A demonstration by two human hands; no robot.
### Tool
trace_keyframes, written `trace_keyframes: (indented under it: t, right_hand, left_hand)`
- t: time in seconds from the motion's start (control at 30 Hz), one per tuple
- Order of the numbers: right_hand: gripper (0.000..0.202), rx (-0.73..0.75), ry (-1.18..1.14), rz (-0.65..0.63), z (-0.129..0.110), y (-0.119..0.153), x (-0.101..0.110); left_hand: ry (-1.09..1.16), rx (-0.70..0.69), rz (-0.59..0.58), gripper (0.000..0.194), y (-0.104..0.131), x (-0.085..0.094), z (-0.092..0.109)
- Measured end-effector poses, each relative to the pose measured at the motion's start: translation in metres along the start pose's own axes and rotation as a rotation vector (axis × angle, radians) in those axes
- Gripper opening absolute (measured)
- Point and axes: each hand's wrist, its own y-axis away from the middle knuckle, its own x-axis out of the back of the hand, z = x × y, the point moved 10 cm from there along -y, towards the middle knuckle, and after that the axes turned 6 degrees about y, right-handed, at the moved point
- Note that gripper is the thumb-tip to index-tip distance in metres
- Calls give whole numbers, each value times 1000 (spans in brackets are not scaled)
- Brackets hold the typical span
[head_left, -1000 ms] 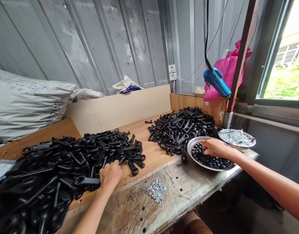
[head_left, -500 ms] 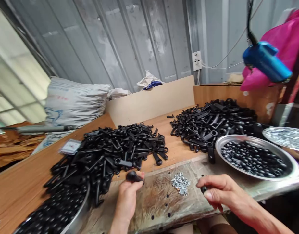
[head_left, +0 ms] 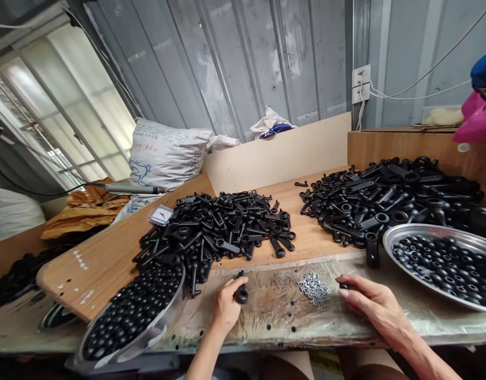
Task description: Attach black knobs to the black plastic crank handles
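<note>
My left hand [head_left: 227, 302] is closed around a black crank lever [head_left: 241, 295]; its round ring end sticks out beside my fingers, low over the bench. Between the thumb and fingers of my right hand [head_left: 369, 298] is a small black knob [head_left: 343, 285], partly hidden by the fingertips. A little heap of short silver metal pins [head_left: 314, 289] lies on the bench between both hands. Beyond my left hand is a pile of black crank levers [head_left: 227, 227]. To its left, a metal basin [head_left: 175, 311] is full of black knobs [head_left: 135, 306].
A second pile of black levers [head_left: 385, 200] sits at the back right. In front of it stands a round metal tray [head_left: 389, 237] of black ring-shaped knobs. A small square gauge [head_left: 161, 215] and a grey pen-like tool [head_left: 135, 189] lie at left. A white sack [head_left: 163, 153] leans behind.
The view has swung left, showing more of the left basin. My left hand has turned the lever, so its ring end now points toward me. The right hand still pinches the knob.
</note>
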Motion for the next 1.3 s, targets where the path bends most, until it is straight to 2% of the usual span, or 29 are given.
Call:
trace_keyframes:
  t: [0.03, 0.1, 0.27, 0.3, 0.33, 0.43, 0.5, 0.6, 0.77, 0.93, 1.07, 1.17, 1.3]
  right_hand:
    - [41, -24, -42, -3, 3, -2, 0]
    - [46, -50, -119, -9, 8, -3, 0]
    - [47, -17, -199, -11, 11, -5, 3]
    - [46, -4, -213, -14, 10, -5, 4]
    - [45, 7, -224, -19, 9, -5, 4]
    - [43, 18, -224, -38, 6, -6, 2]
    - [43, 17, -210, -49, 5, -5, 1]
    - [41, 38, -188, -60, 1, -2, 0]
    - [38, 75, -170, -33, 0, 3, 3]
    - [37, 84, -172, -19, 2, 4, 4]
    - [39, 93, -215, -30, 0, 1, 3]
    - [37, 98, -251, -33, -3, -2, 3]
    - [33, 93, -284, -19, -7, 3, 3]
  left_hand:
    - [52, 16, 11, 11, -2, 2, -5]
    - [163, 56, 42, 19, -5, 9, -14]
    - [428, 122, 63, 62, -3, 19, -19]
    - [463, 138, 65, 64, -2, 20, -19]
    - [490, 158, 72, 60, -2, 20, -21]
    - [525, 232, 144, 32, -2, 22, -30]
    - [527, 271, 208, 23, -2, 23, -36]
    - [521, 315, 252, 19, -3, 23, -41]
    - [510, 355, 250, 19, -4, 19, -41]
    - [558, 327, 275, 17, 0, 19, -29]
    - [683, 242, 334, 18, 21, 23, -6]
    - [825, 209, 278, 31, 43, 9, 10]
    - [993, 244, 160, 33, 75, -22, 28]
